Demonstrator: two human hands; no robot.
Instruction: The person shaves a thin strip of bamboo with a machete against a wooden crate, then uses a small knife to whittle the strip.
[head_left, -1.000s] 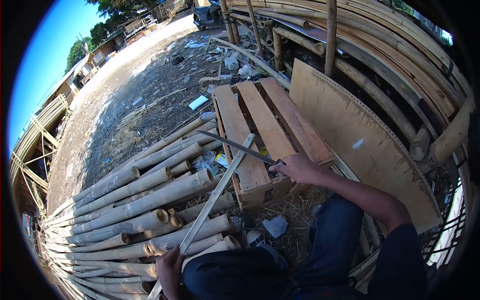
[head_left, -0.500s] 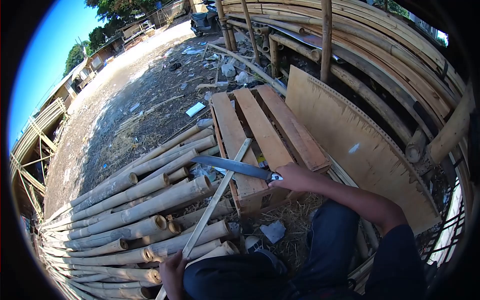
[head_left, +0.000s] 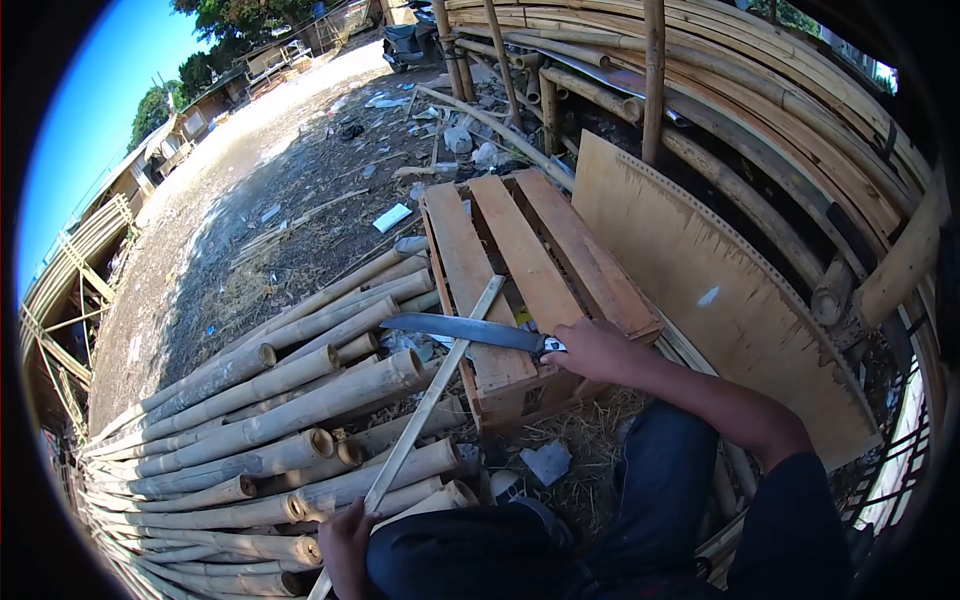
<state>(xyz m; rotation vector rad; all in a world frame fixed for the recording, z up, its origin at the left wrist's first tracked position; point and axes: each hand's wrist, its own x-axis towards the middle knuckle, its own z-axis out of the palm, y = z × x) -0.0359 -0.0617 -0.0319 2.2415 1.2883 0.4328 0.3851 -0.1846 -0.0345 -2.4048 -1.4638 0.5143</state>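
Note:
My right hand (head_left: pixel 590 349) is closed round the handle of a large machete (head_left: pixel 465 329), its long grey blade pointing left. The blade lies across a thin split bamboo strip (head_left: pixel 425 410), near the strip's upper end. My left hand (head_left: pixel 347 545) grips that strip low down, beside my left knee. From there the strip slants up and away, its far end resting over the slats of a wooden crate (head_left: pixel 507 365). The crate stands in front of me, just beyond my knees.
Cut bamboo poles (head_left: pixel 290 415) lie stacked to the left, open ends towards me. A curved plywood sheet (head_left: pixel 720 300) leans right of the crate. Behind it, long bamboo lengths (head_left: pixel 760 60) rest on a rack with upright posts (head_left: pixel 653 85). Litter (head_left: pixel 392 217) is scattered over the ground.
The machete's blade has shifted slightly, its tip a little lower and the handle slightly higher and further right. My left hand and the strip have hardly moved.

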